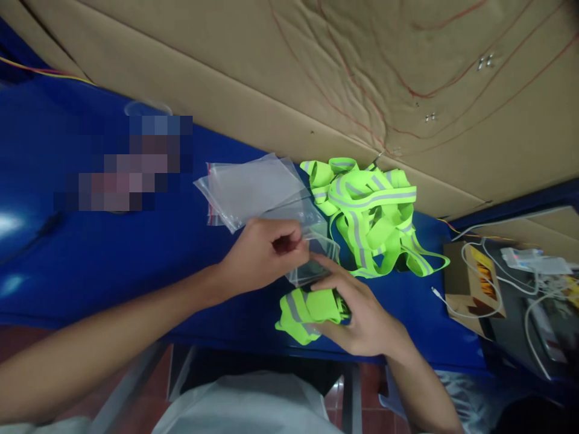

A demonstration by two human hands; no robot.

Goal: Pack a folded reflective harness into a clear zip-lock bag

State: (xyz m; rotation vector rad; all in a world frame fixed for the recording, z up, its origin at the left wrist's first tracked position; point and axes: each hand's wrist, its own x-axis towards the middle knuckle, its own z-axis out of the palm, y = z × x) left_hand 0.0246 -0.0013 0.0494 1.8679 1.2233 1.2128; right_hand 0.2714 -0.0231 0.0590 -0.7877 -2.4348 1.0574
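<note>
My left hand (271,250) is closed, its thumb and fingertips pinching the edge of a clear plastic bag (303,274). Below and to the right, my right hand (357,307) curls round a folded neon yellow-green strap bundle (307,310) with grey reflective stripes; its index finger reaches up to the same clear bag. More clear bags (262,187) lie overlapping on the blue table just beyond my left hand, some with red edges. A loose heap of neon yellow-green straps (371,211) sits to the right of them.
Brown board (217,90) with red wires stands behind the blue table (181,253). At the right are an open cardboard box (470,289), white cables and small electronics. A pixelated patch covers part of the left side.
</note>
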